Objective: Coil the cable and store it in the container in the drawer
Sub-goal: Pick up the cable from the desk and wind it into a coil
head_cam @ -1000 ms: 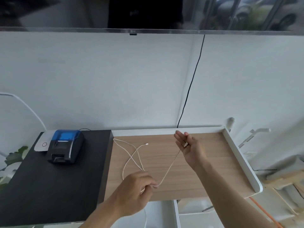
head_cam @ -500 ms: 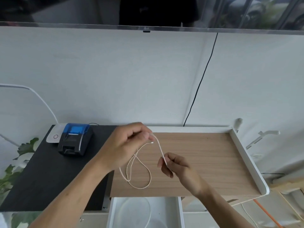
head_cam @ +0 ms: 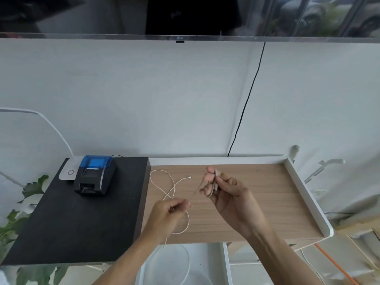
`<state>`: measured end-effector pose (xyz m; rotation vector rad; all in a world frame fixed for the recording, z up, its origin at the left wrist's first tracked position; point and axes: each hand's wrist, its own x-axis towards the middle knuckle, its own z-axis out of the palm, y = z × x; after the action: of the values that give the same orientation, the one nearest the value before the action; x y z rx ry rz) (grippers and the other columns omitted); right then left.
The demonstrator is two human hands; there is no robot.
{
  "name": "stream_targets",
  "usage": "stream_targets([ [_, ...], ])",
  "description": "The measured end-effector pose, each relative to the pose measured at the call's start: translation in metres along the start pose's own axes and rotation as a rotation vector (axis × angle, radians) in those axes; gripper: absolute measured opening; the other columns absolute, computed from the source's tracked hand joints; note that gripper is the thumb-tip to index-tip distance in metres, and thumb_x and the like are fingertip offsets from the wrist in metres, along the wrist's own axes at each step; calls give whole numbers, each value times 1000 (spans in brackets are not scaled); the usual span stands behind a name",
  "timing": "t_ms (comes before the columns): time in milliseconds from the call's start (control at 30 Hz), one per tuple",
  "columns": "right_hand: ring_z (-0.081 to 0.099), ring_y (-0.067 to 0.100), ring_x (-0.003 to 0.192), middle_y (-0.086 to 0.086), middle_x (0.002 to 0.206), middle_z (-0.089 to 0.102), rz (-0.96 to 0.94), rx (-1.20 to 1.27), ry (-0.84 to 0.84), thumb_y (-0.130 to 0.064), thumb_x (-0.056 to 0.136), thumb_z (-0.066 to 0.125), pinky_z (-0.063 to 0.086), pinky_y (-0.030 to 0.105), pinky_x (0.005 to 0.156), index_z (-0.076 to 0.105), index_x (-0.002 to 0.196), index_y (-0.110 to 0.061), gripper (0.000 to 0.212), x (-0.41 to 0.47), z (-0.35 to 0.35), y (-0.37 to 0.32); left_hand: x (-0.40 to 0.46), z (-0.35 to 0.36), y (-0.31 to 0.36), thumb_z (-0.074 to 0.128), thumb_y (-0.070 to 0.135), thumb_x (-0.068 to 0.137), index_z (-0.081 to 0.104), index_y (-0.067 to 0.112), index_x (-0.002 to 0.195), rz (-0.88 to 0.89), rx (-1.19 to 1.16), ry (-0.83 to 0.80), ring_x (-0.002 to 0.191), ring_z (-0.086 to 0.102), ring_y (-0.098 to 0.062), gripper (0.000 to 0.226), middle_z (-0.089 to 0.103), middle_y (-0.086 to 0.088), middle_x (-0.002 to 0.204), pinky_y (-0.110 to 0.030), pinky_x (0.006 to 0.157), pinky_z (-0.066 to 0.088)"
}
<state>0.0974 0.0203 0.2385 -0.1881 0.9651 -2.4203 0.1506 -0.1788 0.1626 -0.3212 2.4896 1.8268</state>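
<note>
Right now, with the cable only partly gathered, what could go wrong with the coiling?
1. The loose cable crosses itself on the wooden shelf; pulling it in could tighten that crossing into a knot.
2. The free plug end lies unheld and may whip or snag.
3. The right hand pinches only a few short loops, while the left hand feeds slack; they could slip loose before reaching the drawer.

Plain white wall (head_cam: 144, 95) across most of the frame, LG screen (head_cam: 185, 15) along the top, black cord (head_cam: 246, 99) hanging right of center. Wood-topped shelf (head_cam: 267, 192) lower right, black desktop (head_cam: 72, 219) lower left.
</note>
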Motion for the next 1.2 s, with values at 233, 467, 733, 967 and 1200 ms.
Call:
stream_targets([
  [233,79,35,111,26,119,79,6,-118,208,6,110,33,61,39,104,56,132,10,32,13,-19,13,-60,1,38,49,47,108,50,15,75,429,558,-275,62,44,-16,46,48,0,66,-38,62,45],
  [467,71,26,69,22,87,76,110,-518,141,-5,100,51,50,38,79,69,116,7,28,-12,-9,23,-73,-37,122,58,43,106,70,23,88,572,548,-211,67,57,-11,30,67,5,73,-20,63,42],
  [733,42,21,48,10,51,47,155,-543,-16,-16,87,42,36,45,68,68,83,-1,30,-41,25,10,1,-49,102,79,33,94,84,16,91,273,49,-2,51,56,3,18,68,12,55,-7,59,43],
  [967,77,41,81,22,83,75,130,36,40,-4,91,43,67,42,83,70,95,2,28,-36,33,-5,-6,-12,26,75,42,94,81,17,80,99,-1,38,61,54,-11,29,64,4,57,-29,66,45],
  [1200,70,44,126,36,132,70,87,-96,119,4,100,40,55,43,110,57,132,15,37,-26,12,-2,-78,2,35,63,48,103,69,36,74,257,248,-226,56,54,-2,32,63,8,61,-15,59,41],
])
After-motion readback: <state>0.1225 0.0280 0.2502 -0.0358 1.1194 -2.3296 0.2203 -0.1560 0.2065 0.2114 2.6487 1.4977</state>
